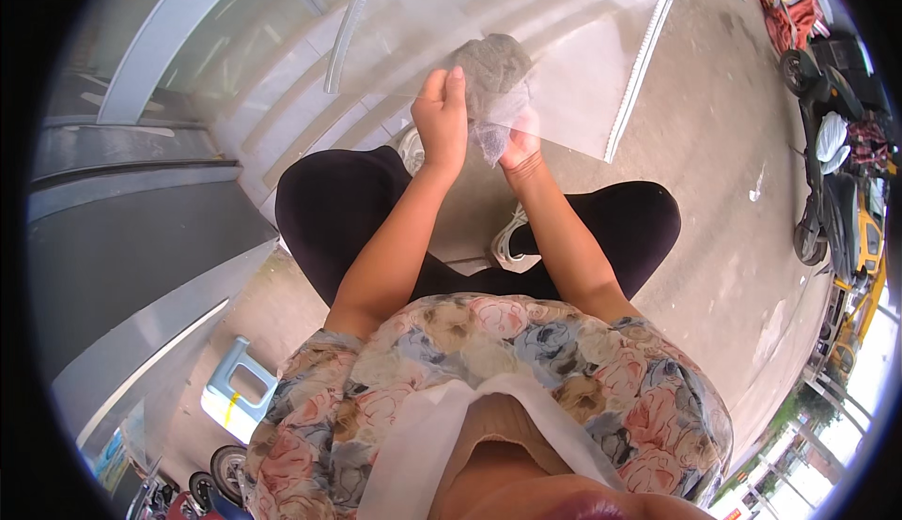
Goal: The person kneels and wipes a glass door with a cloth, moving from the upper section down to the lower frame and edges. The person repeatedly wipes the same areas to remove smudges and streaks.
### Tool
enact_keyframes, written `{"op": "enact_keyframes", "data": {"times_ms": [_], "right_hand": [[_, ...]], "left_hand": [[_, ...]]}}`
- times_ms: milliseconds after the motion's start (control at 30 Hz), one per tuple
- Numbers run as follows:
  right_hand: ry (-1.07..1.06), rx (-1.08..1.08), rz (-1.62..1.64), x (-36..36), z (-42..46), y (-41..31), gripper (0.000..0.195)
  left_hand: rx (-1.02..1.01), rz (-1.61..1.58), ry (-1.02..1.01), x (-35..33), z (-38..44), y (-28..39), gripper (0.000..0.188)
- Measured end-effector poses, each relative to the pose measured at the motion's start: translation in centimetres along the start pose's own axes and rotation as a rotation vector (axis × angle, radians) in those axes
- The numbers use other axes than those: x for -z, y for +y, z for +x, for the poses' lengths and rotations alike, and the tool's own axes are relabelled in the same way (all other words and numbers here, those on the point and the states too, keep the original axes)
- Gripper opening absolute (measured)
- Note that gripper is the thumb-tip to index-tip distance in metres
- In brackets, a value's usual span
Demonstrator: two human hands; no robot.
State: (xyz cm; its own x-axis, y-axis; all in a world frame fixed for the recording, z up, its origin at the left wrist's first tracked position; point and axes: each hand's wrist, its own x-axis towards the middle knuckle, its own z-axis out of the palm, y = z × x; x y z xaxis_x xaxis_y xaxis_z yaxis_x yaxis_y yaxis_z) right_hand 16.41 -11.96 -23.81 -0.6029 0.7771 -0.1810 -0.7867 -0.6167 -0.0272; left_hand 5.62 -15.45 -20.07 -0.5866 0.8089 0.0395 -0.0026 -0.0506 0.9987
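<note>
A clear plastic sheet [578, 90] with pale zipper-like side strips hangs before me, its lower edge slanting across my hands. My left hand [444, 122] grips the sheet near that edge, thumb and fingertips pointing up. Behind the clear plastic, my right hand [523, 141] holds a crumpled grey mesh cloth [495, 72]. The upper part of this cloth lies against the sheet, and a thin tail dangles below the edge. The sheet partly veils my right fingers. Left fingertips touch or nearly touch the cloth's left side; which of these, I cannot tell.
Curved tiled steps [303, 62] rise behind the sheet, beside a grey-framed glass door [232, 48]. My bent knees flank my arms. A blue plastic stool [239, 386] stands at lower left. Parked scooters [821, 161] line the right side of the concrete ground [733, 189].
</note>
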Motion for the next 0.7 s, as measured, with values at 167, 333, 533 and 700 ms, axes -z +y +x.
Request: {"op": "enact_keyframes", "data": {"times_ms": [167,333,533,700], "right_hand": [[0.098,-0.002,-0.269,0.5,4.1,0.1,0.03],[0.201,-0.036,-0.679,-4.3,5.3,2.7,0.035],[-0.123,-0.181,-0.103,-5.3,5.6,1.9,0.04],[-0.204,-0.147,0.019,-4.3,5.2,1.5,0.047]], "left_hand": [[0.078,-0.081,-0.058,0.0,-0.6,1.4,0.032],[0.26,-0.321,-0.084,-0.1,-1.2,2.6,0.029],[0.482,-0.434,-0.09,0.4,-0.7,3.4,0.027],[0.498,-0.467,-0.08,0.7,-0.5,4.0,0.031]]}}
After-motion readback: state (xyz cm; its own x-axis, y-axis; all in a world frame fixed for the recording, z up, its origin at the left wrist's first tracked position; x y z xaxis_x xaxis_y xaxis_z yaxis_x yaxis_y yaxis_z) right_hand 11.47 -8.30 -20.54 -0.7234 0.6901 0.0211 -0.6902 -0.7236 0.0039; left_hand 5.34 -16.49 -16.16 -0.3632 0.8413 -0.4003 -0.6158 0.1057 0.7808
